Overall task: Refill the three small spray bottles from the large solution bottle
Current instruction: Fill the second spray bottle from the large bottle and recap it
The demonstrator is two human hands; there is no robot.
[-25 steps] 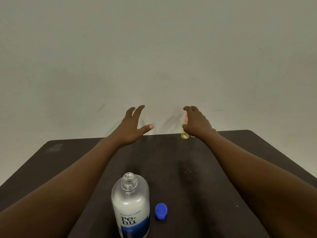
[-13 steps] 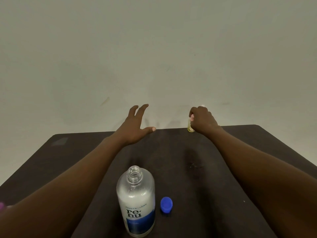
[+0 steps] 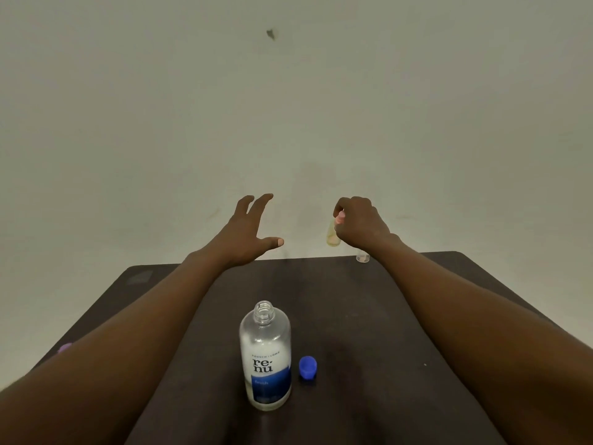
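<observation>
Since 0.5 s ago my right hand has lifted the small bottle off the table. It is now in the air above the far edge. The fingers are curled round it, and I see only its yellowish lower part. My left hand hovers beside, fingers spread and released, holding nothing. 1 big bottle stands upright and uncapped near me, with the blue cap just beside it on the right. 1 small clear piece sits at the far edge.
</observation>
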